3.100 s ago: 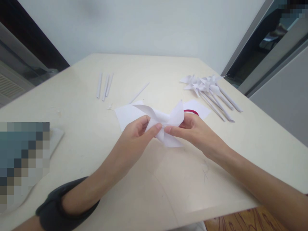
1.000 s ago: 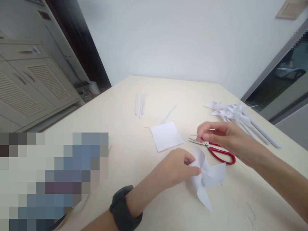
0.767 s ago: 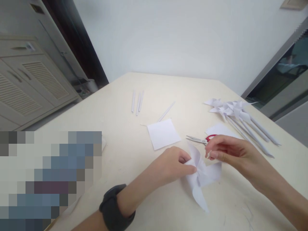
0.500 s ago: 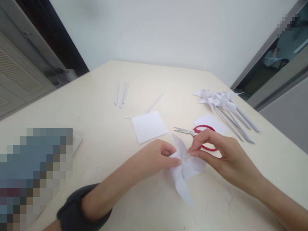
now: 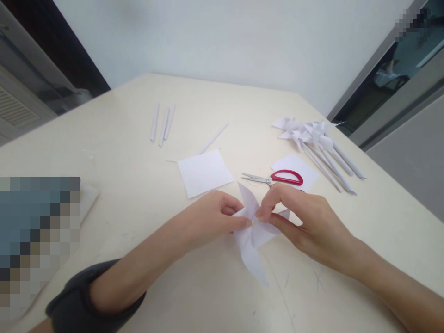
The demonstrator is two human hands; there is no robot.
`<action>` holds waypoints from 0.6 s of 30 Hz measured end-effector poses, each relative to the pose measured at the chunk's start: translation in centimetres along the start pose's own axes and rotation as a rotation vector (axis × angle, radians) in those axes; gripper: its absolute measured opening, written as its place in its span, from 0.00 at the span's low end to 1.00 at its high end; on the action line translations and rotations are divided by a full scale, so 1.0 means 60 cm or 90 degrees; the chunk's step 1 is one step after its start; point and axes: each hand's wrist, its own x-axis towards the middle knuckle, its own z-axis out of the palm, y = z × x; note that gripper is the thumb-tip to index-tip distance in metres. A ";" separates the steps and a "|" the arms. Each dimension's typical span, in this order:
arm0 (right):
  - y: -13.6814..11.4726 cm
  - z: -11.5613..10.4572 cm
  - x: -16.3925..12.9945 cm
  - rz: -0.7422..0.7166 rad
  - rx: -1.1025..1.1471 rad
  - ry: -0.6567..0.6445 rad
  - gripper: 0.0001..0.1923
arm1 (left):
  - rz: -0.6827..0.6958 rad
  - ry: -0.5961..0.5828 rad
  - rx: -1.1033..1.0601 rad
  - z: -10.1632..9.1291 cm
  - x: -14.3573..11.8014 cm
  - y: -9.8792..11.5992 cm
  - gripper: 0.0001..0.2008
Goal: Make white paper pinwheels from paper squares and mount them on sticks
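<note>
A white paper pinwheel (image 5: 250,236) with curved, pointed blades is held above the table. My left hand (image 5: 217,215) is closed on its left side, thumb near the centre and the other fingers behind the paper. At the centre, my right hand (image 5: 294,212) pinches a thin pale string, which shows as a short tan bit by the fingertips. A fine string-like line also trails below the pinwheel. Red-handled scissors (image 5: 267,179) lie just beyond my right hand, blades pointing left.
A square sheet of paper (image 5: 204,173) lies ahead, with a thin paper stick (image 5: 215,138) behind it. Three paper tubes (image 5: 163,126) are at back left. Finished pinwheels (image 5: 308,132) with paper sticks lie at right, near another paper sheet (image 5: 310,173). A pixelated object (image 5: 34,222) sits at left.
The right fingertips have come closer to the pinwheel's centre and the left thumb. The string-like line now shows below the pinwheel. The whole view has shifted slightly.
</note>
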 end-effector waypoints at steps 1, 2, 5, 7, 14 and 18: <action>0.001 0.000 -0.001 -0.009 -0.012 -0.006 0.14 | 0.010 0.015 -0.009 0.000 0.000 -0.001 0.06; 0.001 0.000 -0.001 -0.017 -0.021 -0.013 0.14 | 0.021 0.031 -0.017 0.000 0.000 -0.002 0.06; 0.000 -0.002 -0.003 -0.043 -0.042 -0.032 0.14 | 0.044 0.058 -0.027 -0.001 0.001 -0.004 0.06; -0.001 -0.002 -0.003 -0.075 -0.064 -0.044 0.15 | 0.036 0.034 -0.015 -0.001 0.001 -0.003 0.04; -0.009 0.000 -0.001 -0.181 -0.203 -0.092 0.11 | 0.020 -0.009 0.088 0.003 0.000 0.001 0.07; -0.015 0.006 0.004 -0.244 -0.253 -0.042 0.12 | 0.016 -0.018 0.099 0.004 0.002 0.000 0.05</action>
